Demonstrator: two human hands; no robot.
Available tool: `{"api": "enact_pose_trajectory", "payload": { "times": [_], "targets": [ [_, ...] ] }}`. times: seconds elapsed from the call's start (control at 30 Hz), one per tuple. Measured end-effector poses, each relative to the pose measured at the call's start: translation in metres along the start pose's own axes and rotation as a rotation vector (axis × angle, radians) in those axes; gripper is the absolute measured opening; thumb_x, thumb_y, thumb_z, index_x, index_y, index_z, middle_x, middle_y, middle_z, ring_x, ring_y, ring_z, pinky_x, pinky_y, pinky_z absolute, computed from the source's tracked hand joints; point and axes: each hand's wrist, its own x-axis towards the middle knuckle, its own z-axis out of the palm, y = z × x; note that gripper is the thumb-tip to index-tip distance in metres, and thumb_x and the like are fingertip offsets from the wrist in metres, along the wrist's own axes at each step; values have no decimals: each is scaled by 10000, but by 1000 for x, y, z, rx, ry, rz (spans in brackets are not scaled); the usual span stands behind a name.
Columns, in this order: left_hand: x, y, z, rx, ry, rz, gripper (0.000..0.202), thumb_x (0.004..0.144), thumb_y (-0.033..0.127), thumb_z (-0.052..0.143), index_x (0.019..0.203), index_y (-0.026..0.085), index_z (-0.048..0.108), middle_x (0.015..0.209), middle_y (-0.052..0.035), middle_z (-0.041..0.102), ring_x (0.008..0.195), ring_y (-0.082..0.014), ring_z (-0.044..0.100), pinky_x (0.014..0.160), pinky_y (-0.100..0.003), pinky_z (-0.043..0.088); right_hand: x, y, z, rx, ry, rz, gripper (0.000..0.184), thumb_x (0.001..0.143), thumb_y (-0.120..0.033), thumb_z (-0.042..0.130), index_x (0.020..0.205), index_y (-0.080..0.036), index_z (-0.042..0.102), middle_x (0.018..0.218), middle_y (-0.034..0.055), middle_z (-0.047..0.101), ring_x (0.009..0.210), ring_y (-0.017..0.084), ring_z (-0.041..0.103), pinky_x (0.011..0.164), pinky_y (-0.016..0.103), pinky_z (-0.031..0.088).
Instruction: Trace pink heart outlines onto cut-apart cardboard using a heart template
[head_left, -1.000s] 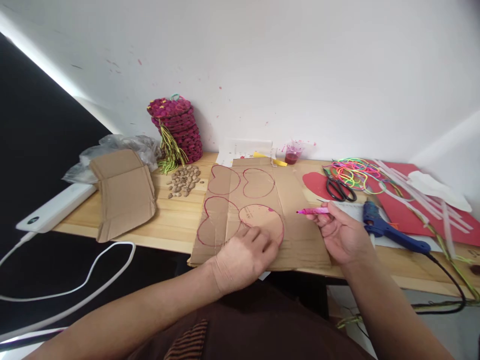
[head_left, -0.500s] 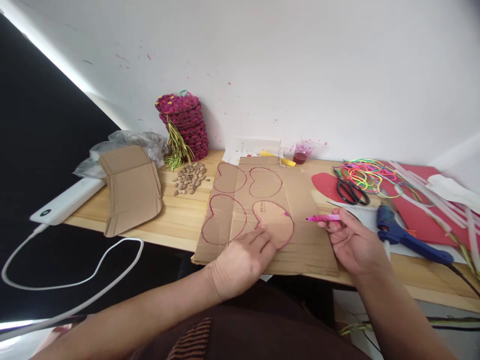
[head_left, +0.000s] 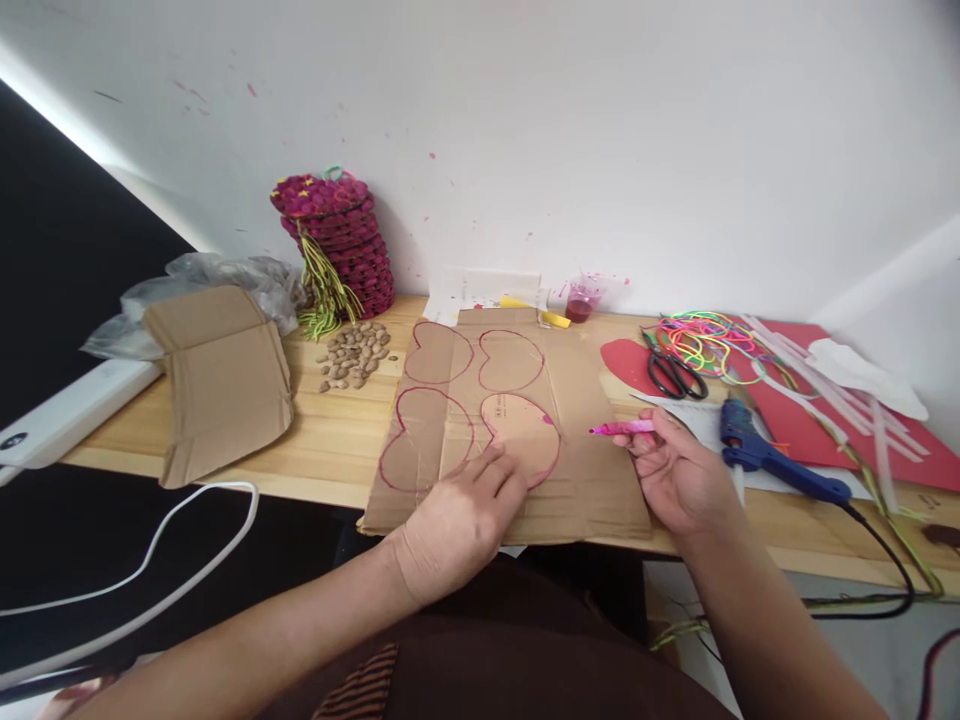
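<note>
A heart-shaped cardboard piece [head_left: 529, 435] lies on a large cardboard sheet [head_left: 592, 490] in front of me, with a dark pink line along its edge. My left hand [head_left: 469, 510] rests on its lower left part, fingers slightly bent and tips against the surface. Several heart outlines [head_left: 512, 361] in the same colour show on the sheet, behind and left of this piece. Off the sheet's right side, my right hand [head_left: 679, 475] grips a pink marker [head_left: 626, 428]. The marker's dark tip points left, above the sheet and apart from the heart.
Right of the sheet lie black scissors [head_left: 675, 375], a blue glue gun [head_left: 780, 458], neon cords [head_left: 709, 340] and red sheets [head_left: 900, 420]. Leftward are shells or nuts [head_left: 356, 355], a folded cardboard piece [head_left: 225, 370] and a purple woven container [head_left: 337, 250]. A cup [head_left: 583, 300] of red liquid stands behind.
The view has shifted to the right, so everything sits further left in the picture. Both hands keep nearly the same places over the cardboard, the marker still in my right hand.
</note>
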Motion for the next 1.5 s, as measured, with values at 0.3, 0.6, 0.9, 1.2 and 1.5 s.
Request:
{"api": "enact_pose_trajectory", "payload": {
  "times": [0.3, 0.6, 0.9, 1.2, 1.5],
  "targets": [
    [3, -1, 1, -26, -28, -11, 384, 927, 67, 465, 1304, 130, 506, 1202, -111, 642, 1234, -264, 582, 1108, -435, 500, -1, 0, 0, 31, 5, 12, 133, 742, -263, 800, 786, -187, 701, 575, -28, 610, 547, 98, 618, 653, 195, 576],
    [12, 3, -12, 60, -141, -20, 298, 947, 145, 468, 1233, 150, 552, 1090, -79, 647, 1114, -285, 599, 963, -498, 518, 1, 1, -3, 37, 0, 7, 185, 717, -303, 829, 783, -184, 704, 561, -26, 606, 564, 116, 647, 669, 213, 590],
    [16, 13, -7, 233, -210, 26, 477, 942, 177, 473, 1408, 74, 466, 1111, -131, 609, 1029, -289, 584, 861, -432, 537, -4, -6, -5, -28, -71, -179, 160, 824, -357, 775, 899, -221, 736, 584, -47, 591, 620, 115, 646, 800, 307, 606],
    [12, 26, 2, 384, -135, 17, 501, 917, 158, 442, 1393, 12, 499, 1185, -212, 616, 1188, -386, 576, 867, -443, 561, -35, -9, 35, -251, -216, -426, 113, 951, -293, 642, 1019, -241, 716, 763, -1, 659, 791, 142, 645, 978, 425, 545],
    [12, 27, 5, 401, -90, 16, 454, 937, 183, 435, 1348, 22, 539, 1212, -212, 624, 1178, -357, 605, 1008, -470, 500, -15, 14, 60, -107, -361, -167, 98, 951, -317, 639, 1000, -263, 705, 749, -17, 684, 868, 165, 689, 1111, 528, 441]
  ]
}}
